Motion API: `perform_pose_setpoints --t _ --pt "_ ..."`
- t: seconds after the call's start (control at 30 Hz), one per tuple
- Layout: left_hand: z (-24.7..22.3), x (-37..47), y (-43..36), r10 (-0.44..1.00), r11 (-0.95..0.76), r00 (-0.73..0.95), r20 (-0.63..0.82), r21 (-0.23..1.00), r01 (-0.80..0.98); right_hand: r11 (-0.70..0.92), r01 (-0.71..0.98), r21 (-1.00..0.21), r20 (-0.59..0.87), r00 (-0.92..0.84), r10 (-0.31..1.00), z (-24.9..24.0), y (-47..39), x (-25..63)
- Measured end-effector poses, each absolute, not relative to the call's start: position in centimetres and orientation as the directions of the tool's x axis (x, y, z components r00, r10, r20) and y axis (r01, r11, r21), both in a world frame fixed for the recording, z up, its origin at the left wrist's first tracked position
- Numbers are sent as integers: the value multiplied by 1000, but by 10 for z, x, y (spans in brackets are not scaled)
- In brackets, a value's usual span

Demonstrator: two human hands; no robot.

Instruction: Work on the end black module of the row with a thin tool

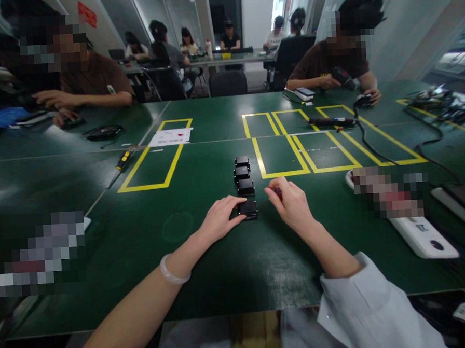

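A short column of several small black box-shaped parts stands on the green table in front of me. My left hand grips the nearest black block from its left side, the thumb at its near edge and the fingers at its far edge. Just to the right, my right hand is closed in a pinch around a small dark tool. A thin shaft seems to point from it toward the block; most of the tool is hidden by my fingers. Small bright pins or screws show at the blocks' sides.
Yellow tape rectangles mark the green table. A yellow-black screwdriver and a paper sheet lie left. A black electric screwdriver with a cable and a white power strip lie right. Two co-workers sit opposite.
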State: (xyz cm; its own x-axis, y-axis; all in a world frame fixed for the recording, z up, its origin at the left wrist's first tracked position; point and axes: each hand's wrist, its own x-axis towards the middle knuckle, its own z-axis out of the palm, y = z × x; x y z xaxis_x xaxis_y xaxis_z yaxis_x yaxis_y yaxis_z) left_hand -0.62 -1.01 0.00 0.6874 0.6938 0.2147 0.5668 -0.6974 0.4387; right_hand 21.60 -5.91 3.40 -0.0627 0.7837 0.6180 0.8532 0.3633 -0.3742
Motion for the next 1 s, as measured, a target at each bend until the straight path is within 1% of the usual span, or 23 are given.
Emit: perform_pose_setpoints --t 0.27,0.87,1.0 --pt "-1 -6 -9 698 -694 683 215 440 570 385 843 -376 624 -76 777 31 -59 216" --pt "-3 -6 -9 697 -693 683 218 448 565 345 871 -349 627 -57 777 31 -58 217" --pt "-2 -6 -9 697 -693 683 219 449 564 367 858 -360 632 -65 773 30 -58 216"
